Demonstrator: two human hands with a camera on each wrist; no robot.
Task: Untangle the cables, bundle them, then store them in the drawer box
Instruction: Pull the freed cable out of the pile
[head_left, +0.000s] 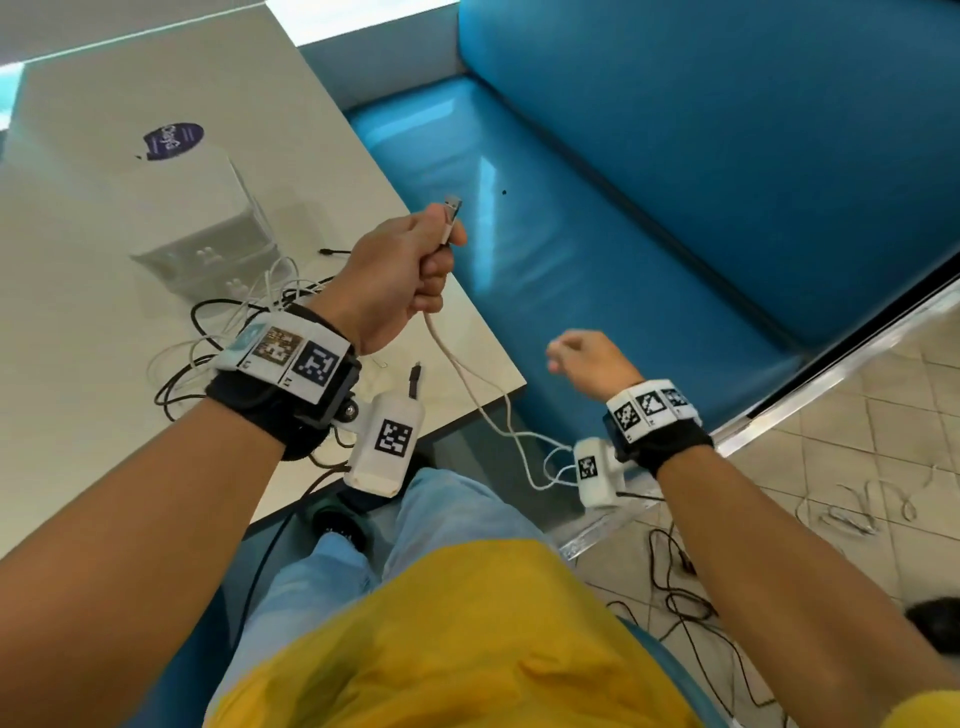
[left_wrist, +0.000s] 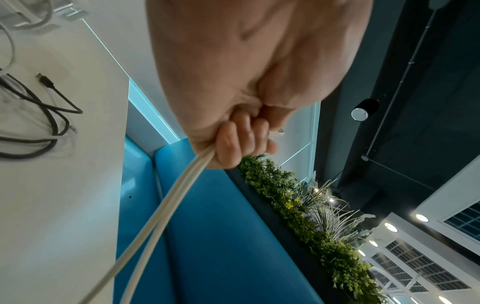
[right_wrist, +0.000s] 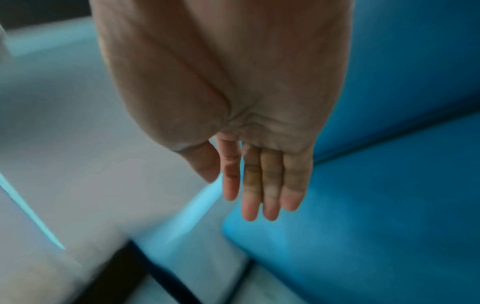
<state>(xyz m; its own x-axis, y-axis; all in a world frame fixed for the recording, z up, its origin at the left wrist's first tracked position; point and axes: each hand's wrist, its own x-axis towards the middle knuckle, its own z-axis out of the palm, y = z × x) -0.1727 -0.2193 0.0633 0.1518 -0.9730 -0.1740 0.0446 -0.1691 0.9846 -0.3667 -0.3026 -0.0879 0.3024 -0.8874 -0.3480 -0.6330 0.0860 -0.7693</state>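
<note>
My left hand (head_left: 410, 270) grips a white cable (head_left: 467, 379) in a fist above the table's right corner, its USB plug (head_left: 451, 208) sticking up past the thumb. Two strands of that white cable (left_wrist: 166, 209) run down out of the left hand (left_wrist: 233, 144) and hang in loops off the table edge toward my right wrist. My right hand (head_left: 582, 353) hovers lower over the blue seat, holding nothing; its fingers (right_wrist: 259, 185) are straight and together. A tangle of black and white cables (head_left: 234, 322) lies on the table behind my left wrist. The white drawer box (head_left: 208, 234) stands beyond it.
The white table (head_left: 104, 260) ends at a corner near my left hand. A blue bench seat (head_left: 623, 234) fills the right side. More loose cables (head_left: 685, 587) lie on the tiled floor at lower right. A black plug (head_left: 415, 376) rests near the table edge.
</note>
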